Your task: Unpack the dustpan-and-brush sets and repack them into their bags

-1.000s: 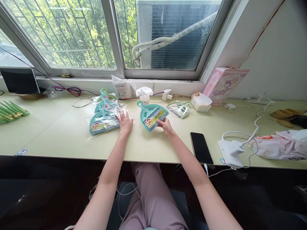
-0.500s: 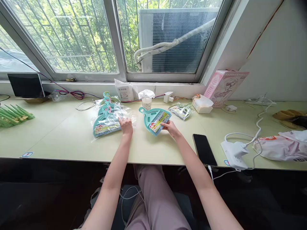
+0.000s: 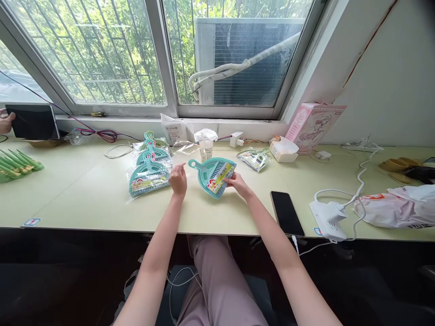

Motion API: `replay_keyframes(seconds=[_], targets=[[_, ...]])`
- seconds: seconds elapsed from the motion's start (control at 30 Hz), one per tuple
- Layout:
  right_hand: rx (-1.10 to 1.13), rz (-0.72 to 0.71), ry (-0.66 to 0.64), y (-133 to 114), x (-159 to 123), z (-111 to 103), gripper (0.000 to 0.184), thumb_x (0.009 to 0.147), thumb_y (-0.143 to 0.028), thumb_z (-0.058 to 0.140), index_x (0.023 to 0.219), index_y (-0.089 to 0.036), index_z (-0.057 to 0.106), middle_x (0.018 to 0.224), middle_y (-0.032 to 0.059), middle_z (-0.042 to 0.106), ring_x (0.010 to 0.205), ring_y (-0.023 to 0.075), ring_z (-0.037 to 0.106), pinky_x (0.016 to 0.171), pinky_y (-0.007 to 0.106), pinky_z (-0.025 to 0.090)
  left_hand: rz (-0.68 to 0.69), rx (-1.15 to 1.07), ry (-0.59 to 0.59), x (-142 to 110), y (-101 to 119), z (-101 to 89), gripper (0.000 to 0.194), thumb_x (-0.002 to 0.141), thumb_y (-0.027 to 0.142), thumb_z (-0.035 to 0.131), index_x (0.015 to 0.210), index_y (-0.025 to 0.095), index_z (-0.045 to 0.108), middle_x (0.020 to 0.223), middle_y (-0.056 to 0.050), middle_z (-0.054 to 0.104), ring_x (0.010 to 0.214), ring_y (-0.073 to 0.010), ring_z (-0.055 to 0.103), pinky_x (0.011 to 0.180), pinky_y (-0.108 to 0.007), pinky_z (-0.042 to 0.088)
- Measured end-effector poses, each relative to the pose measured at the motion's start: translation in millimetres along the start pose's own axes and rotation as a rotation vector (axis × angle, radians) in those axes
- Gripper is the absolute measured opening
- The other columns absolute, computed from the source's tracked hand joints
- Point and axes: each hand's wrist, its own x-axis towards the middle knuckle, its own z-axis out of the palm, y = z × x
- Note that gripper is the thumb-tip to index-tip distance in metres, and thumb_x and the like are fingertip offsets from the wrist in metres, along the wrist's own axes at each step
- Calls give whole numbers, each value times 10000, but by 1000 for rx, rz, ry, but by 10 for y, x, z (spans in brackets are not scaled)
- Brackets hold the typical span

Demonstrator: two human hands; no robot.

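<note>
My right hand [image 3: 237,183] grips the lower right edge of a small turquoise dustpan-and-brush set [image 3: 210,177], tilted above the table, its handle loop toward the upper left. A printed card covers part of the blue bristles. To its left, my left hand [image 3: 178,180] is closed with fingers curled; what it holds, if anything, is hidden. Right beside that hand lies a stack of similar dustpan sets [image 3: 149,174] in clear plastic wrapping. Some clear film [image 3: 186,147] shows just behind the left hand.
Behind are a cup [image 3: 206,147], a white packet [image 3: 175,130] and a flat packaged item [image 3: 254,159]. To the right lie a phone [image 3: 287,213], a tissue pack [image 3: 284,149] and a power strip [image 3: 329,221]. At far left, another person's hand [image 3: 6,121] touches a tablet [image 3: 32,122].
My left hand has come off the top of the wrapped stack and its fingers have curled. The held dustpan set has shifted slightly left and down. Another person's hand has appeared at the tablet.
</note>
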Motion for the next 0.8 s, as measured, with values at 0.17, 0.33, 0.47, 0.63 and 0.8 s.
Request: replay_keyframes(seconds=[0.17,0.33,0.47,0.63,0.8], targets=[[65,-26,47,76,42,108,475,568,-362,889,949,-157,692,965,88,764,836,245,722,702,380,617,251,-146,-204,-98,59,25,290,952,210,461,1130,250,687,1107,-97,714,1022,-236,651,840,-330,468],[103,8,4,127,50,180,470,552,-353,901,928,-164,692,932,76,770,818,237,730,689,367,627,387,-316,-378,-160,107,29,229,925,256,521,1081,282,687,1124,-87,711,1016,-232,655,900,-368,489],[201,-41,85,127,50,200,448,555,-359,902,895,-170,680,931,70,769,808,230,730,720,375,629,342,-370,-386,-224,200,70,182,889,346,599,1047,297,675,1178,-90,678,1152,-257,601,1128,-478,333],[292,-86,132,54,28,183,458,564,-362,901,917,-177,674,990,77,762,904,254,728,820,406,614,-103,-488,40,-193,368,41,811,729,591,727,1384,236,407,1571,-160,264,1507,-320,131,1221,-529,41],[239,-74,93,76,29,232,486,548,-402,903,914,-174,679,958,79,763,935,283,722,843,456,602,-685,-1191,-339,3,396,-101,735,842,696,486,1396,221,397,1461,-160,466,1385,-299,428,1092,-479,397]])
